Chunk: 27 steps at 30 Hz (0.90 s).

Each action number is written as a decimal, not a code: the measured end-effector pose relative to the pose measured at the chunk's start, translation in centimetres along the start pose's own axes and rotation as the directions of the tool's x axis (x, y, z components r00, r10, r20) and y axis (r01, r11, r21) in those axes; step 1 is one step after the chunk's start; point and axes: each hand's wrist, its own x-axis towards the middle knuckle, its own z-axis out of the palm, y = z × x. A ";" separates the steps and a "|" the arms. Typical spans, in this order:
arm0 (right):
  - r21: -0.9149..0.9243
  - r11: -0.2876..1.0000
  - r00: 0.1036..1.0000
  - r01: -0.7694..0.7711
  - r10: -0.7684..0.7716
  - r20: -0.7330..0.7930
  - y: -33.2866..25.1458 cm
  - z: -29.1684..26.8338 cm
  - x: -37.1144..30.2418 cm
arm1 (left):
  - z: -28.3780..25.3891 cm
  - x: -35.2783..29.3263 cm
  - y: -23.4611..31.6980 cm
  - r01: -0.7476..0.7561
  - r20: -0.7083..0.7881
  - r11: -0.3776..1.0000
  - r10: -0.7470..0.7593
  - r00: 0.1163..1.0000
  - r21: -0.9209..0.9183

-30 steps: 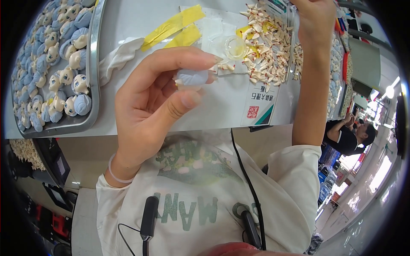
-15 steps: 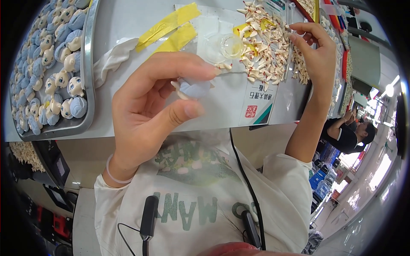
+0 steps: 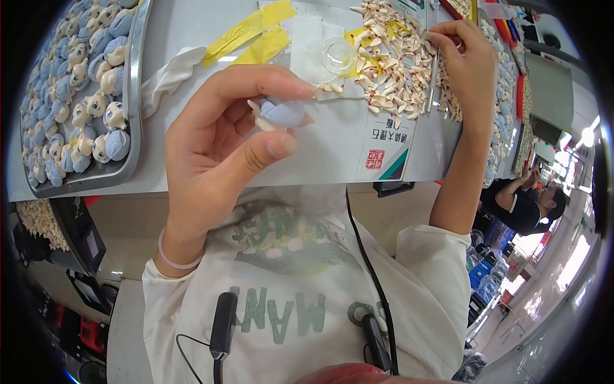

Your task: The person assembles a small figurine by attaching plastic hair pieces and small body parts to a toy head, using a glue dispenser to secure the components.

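Note:
My left hand (image 3: 220, 137) is raised in front of the table edge, thumb and fingers closed around a small doll head (image 3: 281, 113) with pale blue hair. A cream point sticks out from the head's left side. At the upper right, my right hand (image 3: 470, 61) has thumb and forefinger pinched together beside a heap of small cream pointed pieces (image 3: 390, 89) with red ends. Whatever lies between those fingertips is too small to make out. A thin metal rod (image 3: 432, 89) lies under that hand, along the heap's right side.
A metal tray (image 3: 135, 96) of blue-haired doll heads stands at the left. Yellow tape strips (image 3: 249, 32), a crumpled white cloth (image 3: 169, 77) and a small clear dish (image 3: 338, 56) lie mid-table. Further right a person (image 3: 527, 208) in dark clothing sits.
My right thumb and forefinger have come closer together at the heap. My left hand still holds the doll head, which now sits slightly higher and turned a little.

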 end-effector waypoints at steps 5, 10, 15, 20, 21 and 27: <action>0.188 0.981 0.992 0.038 -0.015 -0.121 -1.6 -1.3 -2.0 | 0.5 0.1 0.0 0.006 0.015 0.998 -0.005 1.000 -0.056; 0.530 0.787 0.947 0.315 -0.220 -0.235 -5.6 0.8 -3.2 | 0.3 -0.1 -0.1 0.021 0.010 0.998 -0.021 1.000 -0.052; 0.125 0.947 0.947 0.297 -0.276 -0.163 -7.7 0.1 -3.1 | 0.7 0.2 0.1 0.051 0.024 0.994 -0.049 0.999 -0.092; 0.218 0.839 0.838 0.499 -0.401 -0.370 -7.3 2.4 -3.2 | 0.2 -0.2 0.8 0.054 0.036 0.994 -0.058 0.998 0.098; 0.220 0.838 0.838 0.499 -0.403 -0.367 -7.3 2.5 -3.2 | 0.0 -0.2 0.7 0.037 0.041 0.994 -0.041 0.998 0.102; 0.106 0.826 0.793 0.553 -0.483 -0.372 -6.9 2.6 -3.3 | 0.1 -0.2 0.6 0.027 0.048 0.994 -0.032 0.998 0.102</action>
